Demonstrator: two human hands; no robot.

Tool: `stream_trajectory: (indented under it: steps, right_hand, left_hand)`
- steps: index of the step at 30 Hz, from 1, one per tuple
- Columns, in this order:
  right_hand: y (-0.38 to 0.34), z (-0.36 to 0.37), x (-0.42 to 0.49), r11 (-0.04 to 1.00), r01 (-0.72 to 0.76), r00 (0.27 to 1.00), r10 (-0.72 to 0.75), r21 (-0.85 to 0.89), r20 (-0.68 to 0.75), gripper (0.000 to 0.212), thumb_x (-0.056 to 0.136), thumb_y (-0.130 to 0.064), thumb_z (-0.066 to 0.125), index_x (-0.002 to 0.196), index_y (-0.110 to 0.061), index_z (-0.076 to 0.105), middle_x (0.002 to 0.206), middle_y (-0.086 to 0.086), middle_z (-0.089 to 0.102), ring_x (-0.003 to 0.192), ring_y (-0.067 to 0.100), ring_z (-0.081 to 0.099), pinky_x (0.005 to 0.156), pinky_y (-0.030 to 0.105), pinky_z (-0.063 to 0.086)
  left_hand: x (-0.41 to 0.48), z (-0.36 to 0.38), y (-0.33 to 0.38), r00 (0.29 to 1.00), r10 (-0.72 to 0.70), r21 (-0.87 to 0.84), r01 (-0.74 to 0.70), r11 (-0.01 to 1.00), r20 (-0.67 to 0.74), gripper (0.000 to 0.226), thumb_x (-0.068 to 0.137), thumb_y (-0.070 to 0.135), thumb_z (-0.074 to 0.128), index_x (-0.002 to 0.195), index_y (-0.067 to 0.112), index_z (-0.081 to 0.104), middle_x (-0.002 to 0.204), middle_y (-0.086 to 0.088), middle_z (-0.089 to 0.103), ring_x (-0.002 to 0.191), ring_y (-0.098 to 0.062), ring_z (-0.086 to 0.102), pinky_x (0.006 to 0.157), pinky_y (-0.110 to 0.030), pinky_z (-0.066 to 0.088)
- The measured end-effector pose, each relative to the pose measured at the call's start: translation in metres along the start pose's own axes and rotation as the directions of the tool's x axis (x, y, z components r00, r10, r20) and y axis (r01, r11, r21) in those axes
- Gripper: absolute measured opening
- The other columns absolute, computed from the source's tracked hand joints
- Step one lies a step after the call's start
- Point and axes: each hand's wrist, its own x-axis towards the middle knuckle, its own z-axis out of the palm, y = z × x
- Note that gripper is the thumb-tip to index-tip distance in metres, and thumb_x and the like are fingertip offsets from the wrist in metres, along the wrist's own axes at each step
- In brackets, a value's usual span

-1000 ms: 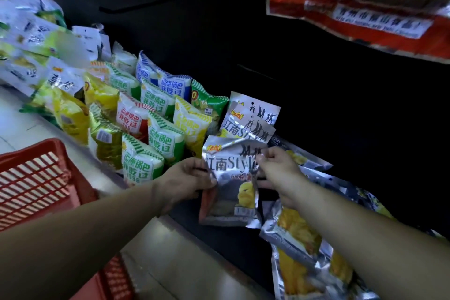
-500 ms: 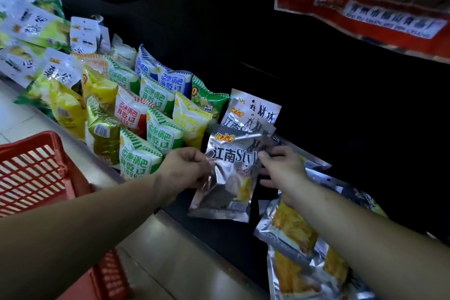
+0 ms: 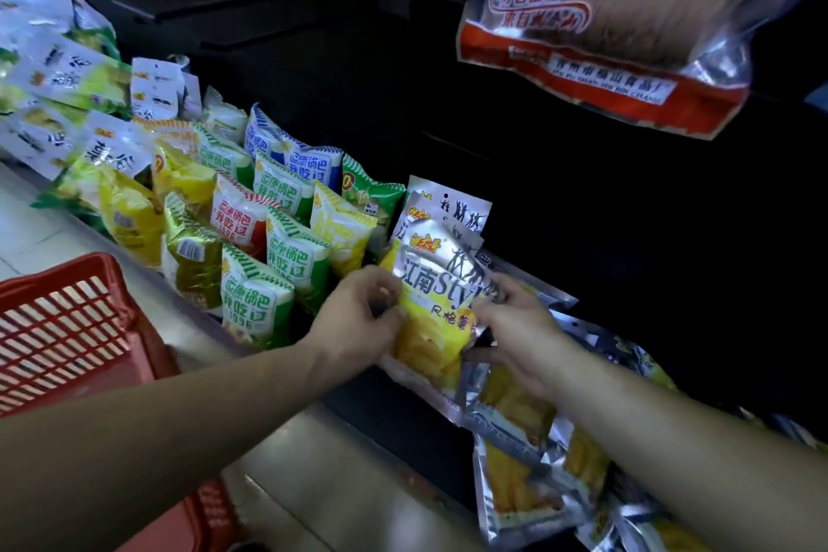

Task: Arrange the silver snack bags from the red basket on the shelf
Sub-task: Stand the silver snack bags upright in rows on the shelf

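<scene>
Two hands [image 3: 358,323] [image 3: 515,327] gripping one silver "江南Style" bag [image 3: 432,318]

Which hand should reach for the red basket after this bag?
Left, probably. The left hand grips the silver foil snack bag at its left edge, nearest the red plastic basket; the right hand would have to cross over.

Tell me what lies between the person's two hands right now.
The silver snack bag spans the gap: the left hand grips its left edge and the right hand grips its right edge. The head view shows this.
</scene>
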Motion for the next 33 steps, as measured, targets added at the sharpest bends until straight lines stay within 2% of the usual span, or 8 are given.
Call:
stream_trajectory:
  steps: [4, 7, 9, 13, 17, 20, 26, 33]
  right_hand:
    - [0.003, -0.002, 0.02, 0.98, -0.142, 0.981, 0.12, 0.14, 0.156, 0.018, 0.106, -0.007, 0.048, 0.12, -0.012, 0.059, 0.107, 0.015, 0.076, 0.094, 0.035, 0.074, 0.065, 0.048, 0.061]
    - [0.008, 0.007, 0.044, 0.973, -0.163, 0.98, 0.139, 0.164, 0.145, 0.017, 0.105, -0.016, 0.053, 0.119, -0.019, 0.062, 0.122, 0.009, 0.071, 0.107, 0.032, 0.07, 0.066, 0.048, 0.061]
    - [0.009, 0.008, 0.062, 0.993, -0.111, 0.992, 0.109, 0.033, 0.065, 0.015, 0.103, -0.026, 0.059, 0.117, -0.023, 0.065, 0.128, 0.004, 0.065, 0.111, 0.029, 0.066, 0.065, 0.044, 0.063]
    - [0.015, 0.012, 0.086, 0.947, -0.009, 1.0, -0.001, -0.32, -0.031, 0.015, 0.103, -0.025, 0.057, 0.106, -0.019, 0.07, 0.099, 0.004, 0.065, 0.088, 0.027, 0.068, 0.057, 0.035, 0.061]
    - [0.026, 0.033, 0.097, 0.946, -0.063, 0.996, 0.038, -0.319, -0.085, 0.02, 0.104, -0.024, 0.054, 0.098, -0.013, 0.07, 0.091, 0.006, 0.063, 0.075, 0.031, 0.069, 0.071, 0.047, 0.064]
    - [0.033, 0.043, 0.104, 0.918, -0.045, 0.992, -0.004, -0.393, -0.124, 0.023, 0.104, -0.027, 0.053, 0.102, -0.011, 0.068, 0.086, 0.005, 0.062, 0.083, 0.037, 0.069, 0.075, 0.055, 0.062]
    - [0.037, 0.042, 0.118, 0.951, -0.02, 0.984, -0.036, -0.308, -0.175, 0.005, 0.104, -0.028, 0.056, 0.104, -0.028, 0.061, 0.089, -0.006, 0.06, 0.072, 0.03, 0.073, 0.069, 0.048, 0.064]
    - [0.059, 0.04, 0.126, 0.881, 0.05, 0.976, -0.144, -0.47, -0.166, 0.006, 0.101, -0.031, 0.054, 0.095, -0.03, 0.054, 0.088, 0.003, 0.065, 0.075, 0.03, 0.068, 0.069, 0.046, 0.06]
  left_hand:
    - [0.009, -0.028, -0.012, 0.989, -0.146, -0.058, 0.147, 0.987, 0.035, 0.027, 0.082, 0.004, 0.08, 0.095, 0.009, 0.056, 0.083, -0.003, 0.068, 0.075, -0.015, 0.064, 0.072, -0.034, 0.058]
    - [0.013, -0.033, -0.022, 0.984, -0.175, -0.029, 0.176, 0.984, 0.038, 0.027, 0.084, 0.0, 0.077, 0.09, 0.009, 0.053, 0.073, -0.004, 0.06, 0.065, -0.017, 0.057, 0.059, -0.03, 0.053]
    - [0.018, -0.035, -0.034, 0.99, -0.137, 0.072, 0.138, 0.988, -0.014, 0.024, 0.083, -0.001, 0.073, 0.089, 0.007, 0.051, 0.073, -0.005, 0.058, 0.065, -0.017, 0.055, 0.061, -0.035, 0.051]
    - [0.028, -0.034, -0.054, 0.984, -0.158, 0.283, 0.175, 0.943, -0.08, 0.019, 0.083, 0.011, 0.07, 0.087, 0.015, 0.052, 0.075, -0.004, 0.064, 0.065, -0.019, 0.06, 0.066, -0.038, 0.054]
    - [0.037, -0.02, -0.062, 0.979, -0.162, 0.424, 0.199, 0.884, -0.121, 0.022, 0.078, 0.018, 0.068, 0.097, 0.024, 0.057, 0.103, 0.0, 0.06, 0.093, -0.023, 0.061, 0.087, -0.04, 0.053]
    - [0.038, -0.004, -0.069, 0.976, -0.219, 0.533, 0.193, 0.824, -0.015, 0.054, 0.076, 0.029, 0.069, 0.129, 0.027, 0.055, 0.137, -0.003, 0.044, 0.121, -0.03, 0.053, 0.105, -0.042, 0.046]
    - [0.026, 0.022, -0.101, 0.932, -0.349, 0.649, 0.205, 0.733, 0.099, 0.085, 0.089, 0.05, 0.064, 0.158, 0.044, 0.013, 0.16, -0.004, 0.013, 0.13, -0.032, 0.054, 0.099, -0.042, 0.051]
    - [0.029, 0.031, -0.112, 0.955, -0.28, 0.671, 0.147, 0.726, 0.094, 0.076, 0.096, 0.039, 0.051, 0.161, 0.038, 0.01, 0.166, -0.01, 0.014, 0.13, -0.037, 0.053, 0.095, -0.041, 0.052]
